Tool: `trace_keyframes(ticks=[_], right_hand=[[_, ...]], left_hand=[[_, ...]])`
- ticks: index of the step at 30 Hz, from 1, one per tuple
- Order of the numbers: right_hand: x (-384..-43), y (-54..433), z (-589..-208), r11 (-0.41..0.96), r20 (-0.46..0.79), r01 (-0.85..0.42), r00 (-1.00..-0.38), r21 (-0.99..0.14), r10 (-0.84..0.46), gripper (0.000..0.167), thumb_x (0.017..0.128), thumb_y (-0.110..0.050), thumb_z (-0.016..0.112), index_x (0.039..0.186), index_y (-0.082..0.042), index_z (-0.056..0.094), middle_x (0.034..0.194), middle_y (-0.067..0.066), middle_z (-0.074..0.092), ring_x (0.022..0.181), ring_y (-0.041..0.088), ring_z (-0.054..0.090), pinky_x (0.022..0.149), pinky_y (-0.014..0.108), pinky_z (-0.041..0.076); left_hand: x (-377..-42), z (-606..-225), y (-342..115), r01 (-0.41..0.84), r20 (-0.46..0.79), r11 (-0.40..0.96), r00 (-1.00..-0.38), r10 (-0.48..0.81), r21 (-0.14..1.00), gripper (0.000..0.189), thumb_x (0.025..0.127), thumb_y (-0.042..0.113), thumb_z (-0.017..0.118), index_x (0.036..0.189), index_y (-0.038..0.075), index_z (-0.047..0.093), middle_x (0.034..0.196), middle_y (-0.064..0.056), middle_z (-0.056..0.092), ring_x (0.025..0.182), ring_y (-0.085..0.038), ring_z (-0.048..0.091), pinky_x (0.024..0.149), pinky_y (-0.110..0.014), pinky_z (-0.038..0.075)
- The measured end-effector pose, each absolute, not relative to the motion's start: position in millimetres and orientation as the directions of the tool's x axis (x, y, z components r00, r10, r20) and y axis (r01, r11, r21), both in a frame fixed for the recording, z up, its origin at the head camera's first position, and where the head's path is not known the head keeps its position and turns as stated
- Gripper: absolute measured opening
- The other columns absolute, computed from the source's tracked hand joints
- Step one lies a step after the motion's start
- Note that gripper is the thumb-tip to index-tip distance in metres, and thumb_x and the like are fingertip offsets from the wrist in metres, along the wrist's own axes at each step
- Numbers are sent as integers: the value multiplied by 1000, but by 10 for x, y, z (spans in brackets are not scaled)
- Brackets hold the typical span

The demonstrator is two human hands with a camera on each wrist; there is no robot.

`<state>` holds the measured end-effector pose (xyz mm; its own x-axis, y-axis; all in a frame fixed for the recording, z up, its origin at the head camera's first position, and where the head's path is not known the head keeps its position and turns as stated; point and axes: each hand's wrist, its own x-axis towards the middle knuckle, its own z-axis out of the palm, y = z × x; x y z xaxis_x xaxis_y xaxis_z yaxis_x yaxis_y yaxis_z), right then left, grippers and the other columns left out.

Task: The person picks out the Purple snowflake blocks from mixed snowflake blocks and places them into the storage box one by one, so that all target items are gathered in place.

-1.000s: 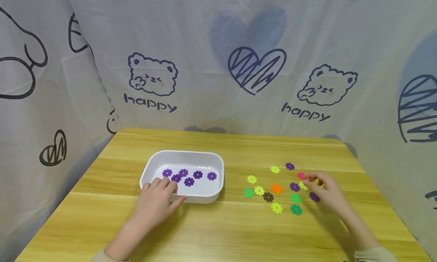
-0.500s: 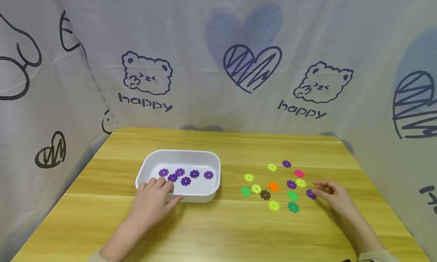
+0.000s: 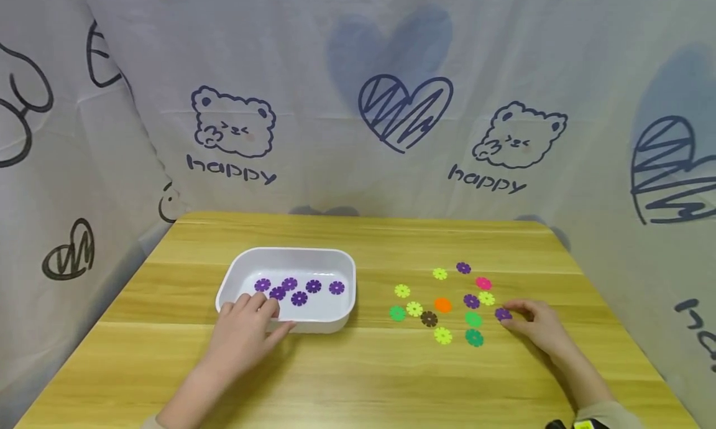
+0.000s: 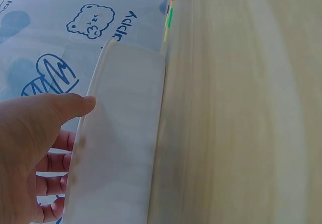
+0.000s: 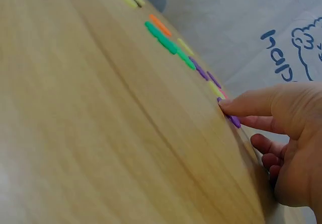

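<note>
In the head view my left hand [image 3: 243, 329] holds the near left rim of a white plastic tray [image 3: 349, 280]. The left wrist view has its thumb [image 4: 75, 105] against the outer wall, with the fingers over the rim. Several purple snowflake discs [image 3: 299, 298] lie inside the tray. At the right, my right hand [image 3: 537, 328] pinches a purple snowflake disc [image 3: 503, 314] lying on the table, between thumb and index finger. Its thumb [image 5: 246, 102] covers part of that disc in the right wrist view.
Left of the right hand, loose discs are spread on the wooden table [image 3: 358, 379]: yellow [image 3: 443, 336], green [image 3: 474, 337], orange [image 3: 443, 304], brown [image 3: 429, 319], pink [image 3: 483, 283] and other purple ones [image 3: 472, 301]. A printed cloth [image 3: 324, 168] hangs behind the table.
My right hand has left the pink disc, which lies on the table, and come down towards me to the rightmost purple disc. The left hand stays on the tray. The head view shifts slightly.
</note>
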<state>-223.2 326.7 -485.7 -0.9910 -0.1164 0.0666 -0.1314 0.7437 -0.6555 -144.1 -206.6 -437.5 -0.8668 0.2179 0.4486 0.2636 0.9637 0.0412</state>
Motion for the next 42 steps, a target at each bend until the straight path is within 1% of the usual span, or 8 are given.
trace_keyframes(ticks=[4, 8, 11, 14, 19, 24, 31, 42], right_hand=[[-2242, 3238, -4866, 751, 68, -124, -992, -648, -106, 36, 85, -20, 75, 111, 3, 66, 112, 21, 67, 110, 38, 59, 91, 40, 45], [-2229, 3238, -4851, 731, 43, -93, -995, -676, -86, 38, 85, -19, 75, 111, 4, 62, 111, 20, 65, 103, 27, 60, 86, 31, 45], [-2207, 3246, -4826, 696, 14, -50, -998, -717, -57, 39, 86, -18, 74, 113, 4, 57, 109, 17, 62, 94, 12, 56, 78, 21, 44], [-2202, 3244, -4798, 659, 3, -28, -999, -752, -39, 36, 88, -15, 71, 112, 5, 54, 101, 12, 58, 85, 5, 50, 72, 20, 43], [-2199, 3229, -4758, 633, 19, -27, -1000, -774, -19, 28, 89, -12, 69, 107, 5, 55, 86, 1, 52, 75, 5, 46, 66, 21, 43], [-2185, 3223, -4725, 610, -4, -16, -1000, -792, -31, 26, 89, -11, 69, 104, 5, 56, 79, -2, 50, 70, 5, 45, 61, 22, 43], [-2210, 3194, -4668, 592, -33, -8, -998, -806, -59, 27, 90, -16, 69, 103, 5, 57, 80, -3, 53, 72, 7, 47, 65, 24, 42], [-2283, 2976, -4411, 648, 48, -142, -986, -748, -161, 26, 92, -25, 68, 100, -2, 59, 81, -1, 55, 72, 6, 49, 66, 24, 42]], left_hand=[[-1444, -4384, -2068, 264, 465, 964, -858, 219, 33, 36, 80, 50, 72, 84, 17, 60, 79, 4, 52, 73, -16, 46, 66, -33, 34], [-1448, -4392, -2067, 267, 472, 963, -853, 222, 30, 36, 80, 50, 72, 83, 16, 59, 78, 4, 51, 72, -16, 45, 65, -32, 33], [-1451, -4393, -2061, 267, 470, 963, -854, 223, 28, 36, 80, 50, 72, 84, 16, 59, 78, 4, 51, 72, -16, 44, 65, -32, 33], [-1449, -4387, -2068, 265, 467, 964, -856, 220, 31, 36, 81, 50, 72, 84, 16, 59, 79, 4, 51, 72, -16, 45, 66, -32, 33], [-1449, -4366, -2085, 280, 469, 959, -853, 229, 41, 34, 81, 48, 73, 84, 17, 59, 79, 4, 51, 73, -16, 46, 65, -32, 34], [-1447, -4357, -2095, 303, 467, 952, -847, 252, 37, 33, 81, 47, 73, 83, 17, 59, 79, 5, 51, 73, -15, 47, 64, -29, 34], [-1446, -4357, -2113, 310, 482, 950, -836, 262, 21, 33, 80, 47, 74, 82, 17, 61, 78, 5, 53, 72, -15, 47, 63, -29, 34], [-1432, -4324, -2125, 295, 467, 955, -847, 253, 17, 30, 80, 46, 75, 84, 18, 65, 81, 4, 57, 77, -17, 51, 66, -33, 39]])
